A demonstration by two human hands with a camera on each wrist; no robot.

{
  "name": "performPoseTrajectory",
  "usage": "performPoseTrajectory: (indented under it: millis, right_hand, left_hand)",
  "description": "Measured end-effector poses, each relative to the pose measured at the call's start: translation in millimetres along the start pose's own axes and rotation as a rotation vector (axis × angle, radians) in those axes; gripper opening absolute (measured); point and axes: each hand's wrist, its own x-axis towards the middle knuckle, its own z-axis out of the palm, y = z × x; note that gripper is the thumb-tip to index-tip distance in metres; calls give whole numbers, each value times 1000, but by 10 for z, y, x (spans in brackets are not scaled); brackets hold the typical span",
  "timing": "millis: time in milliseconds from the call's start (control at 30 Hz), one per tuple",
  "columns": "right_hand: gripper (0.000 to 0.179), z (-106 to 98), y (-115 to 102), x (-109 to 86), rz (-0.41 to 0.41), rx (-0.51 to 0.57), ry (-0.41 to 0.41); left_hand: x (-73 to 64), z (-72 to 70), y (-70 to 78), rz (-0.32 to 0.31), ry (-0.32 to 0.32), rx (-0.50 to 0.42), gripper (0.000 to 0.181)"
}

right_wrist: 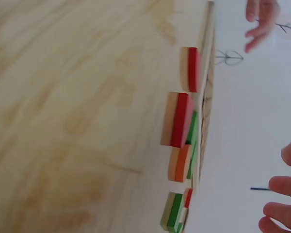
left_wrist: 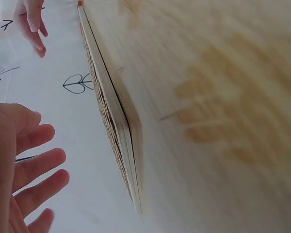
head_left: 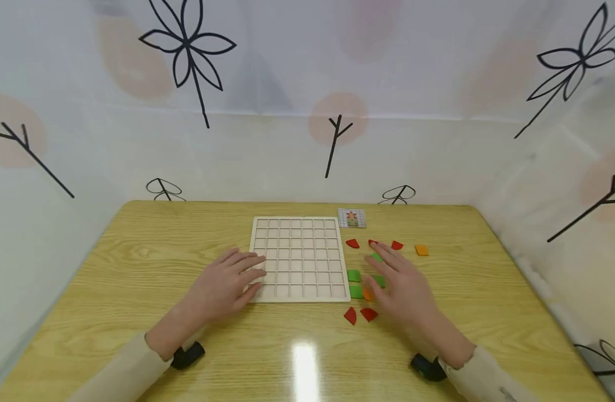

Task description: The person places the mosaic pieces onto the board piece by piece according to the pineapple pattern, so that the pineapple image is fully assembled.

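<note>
A pale wooden grid board (head_left: 297,259) lies flat in the middle of the table, its square cells bare. My left hand (head_left: 232,282) hovers over the board's left edge with fingers spread; the left wrist view shows a gap between that hand (left_wrist: 34,170) and the board (left_wrist: 119,121). To the right, my right hand (head_left: 400,282) is above several small wooden pieces, fingers extended and holding nothing. Around it lie red quarter-round pieces (head_left: 369,314), green pieces (head_left: 354,276) and an orange piece (head_left: 368,293). The hand partly covers some of them.
A small picture card (head_left: 352,218) with a colored pattern on a grid lies at the board's far right corner. One orange square (head_left: 421,250) sits apart, farthest right. The wooden table (head_left: 162,234) meets a patterned white cloth (head_left: 267,156) behind and at the sides.
</note>
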Motion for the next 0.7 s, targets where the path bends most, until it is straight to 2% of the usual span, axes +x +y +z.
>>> performPoseTrajectory:
  millis: [233, 333, 400, 533, 700]
  right_hand:
    - [24, -52, 223, 29, 121, 188, 194]
    - [25, -72, 346, 39, 204, 255, 231]
    - [25, -84, 424, 38, 293, 293, 210]
    - [27, -89, 561, 43, 474, 337, 111]
    - [26, -14, 703, 55, 548, 377, 27]
  left_hand:
    - [5, 22, -21, -131, 1, -191, 19]
    - [10, 47, -66, -212, -12, -305, 19]
    - [3, 84, -116, -286, -25, -390, 19]
    - [-7, 177, -248, -412, -27, -512, 22]
    - [11, 294, -414, -472, -29, -597, 28]
